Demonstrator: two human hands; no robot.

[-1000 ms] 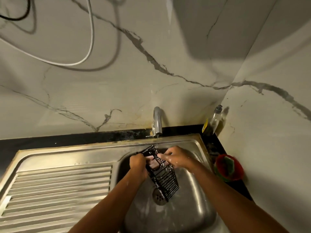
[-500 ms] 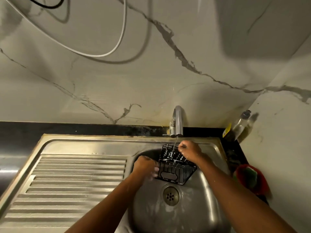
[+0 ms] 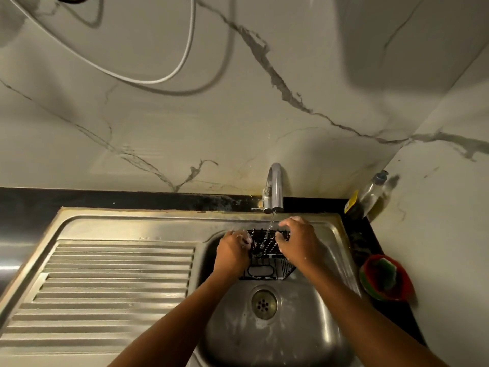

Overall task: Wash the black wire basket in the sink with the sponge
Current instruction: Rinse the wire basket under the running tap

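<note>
1. Spanning the counter: steel sink (image 3: 119, 287), with the drainboard at 9 o'clock and the basin at 3.
2. Black wire basket (image 3: 267, 260): in the basin at its 12 o'clock edge, under the running tap (image 3: 274, 186).
3. Red bowl (image 3: 406, 283): at 3 o'clock of the basin, holding the sponge (image 3: 381, 276).
4. Your right hand (image 3: 296, 242): fingers curled round the basket's 2 o'clock corner.
5. Your left hand (image 3: 232, 251): fingers curled on its 9 o'clock side.

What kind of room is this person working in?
Probably a kitchen: a steel sink with a ribbed drainboard, a running tap, and a soap bottle in the corner.
</note>
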